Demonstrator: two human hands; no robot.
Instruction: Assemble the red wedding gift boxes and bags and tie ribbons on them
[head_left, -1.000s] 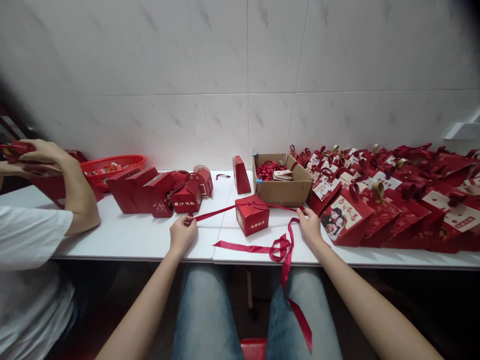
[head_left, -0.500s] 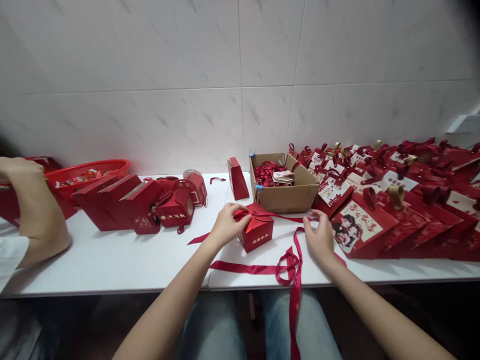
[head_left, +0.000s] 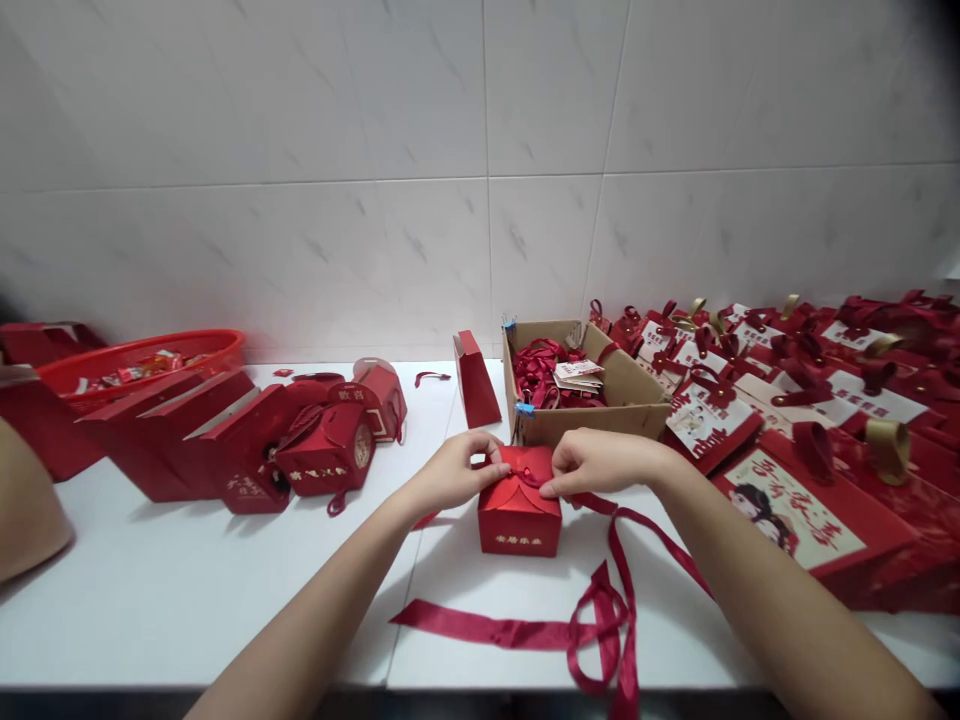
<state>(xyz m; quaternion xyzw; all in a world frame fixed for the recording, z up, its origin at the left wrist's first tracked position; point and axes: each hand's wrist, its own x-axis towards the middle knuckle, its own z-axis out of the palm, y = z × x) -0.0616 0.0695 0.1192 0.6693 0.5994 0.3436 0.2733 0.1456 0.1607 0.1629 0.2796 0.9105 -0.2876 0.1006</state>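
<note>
A small red gift box point(head_left: 520, 528) with gold characters stands upright before me, its top flaps folded together. A dark red ribbon point(head_left: 531, 477) crosses its top. My left hand point(head_left: 461, 468) is closed at the box's left side, thumb and finger pinching the ribbon over the flaps. From the right, my right hand point(head_left: 589, 464) is also closed, pinching the ribbon near the top's right edge. One ribbon tail runs out to the right under my right forearm. Loose ribbon point(head_left: 499, 630) lies curled on the white table point(head_left: 442, 660) in front of the box.
Behind the box is a cardboard carton point(head_left: 592, 425) of ribbons and cards. Many red gift bags point(head_left: 825, 500) crowd the right. At left stand red boxes point(head_left: 322, 450), taller bags point(head_left: 165, 430) and a red basket point(head_left: 217, 350) of sweets. Another person's arm point(head_left: 30, 510) is at the left edge.
My right hand has moved left from the ribbon's end to the top of the box. The box has turned to face me more squarely. The view has tilted closer; the other person's arm has moved outward.
</note>
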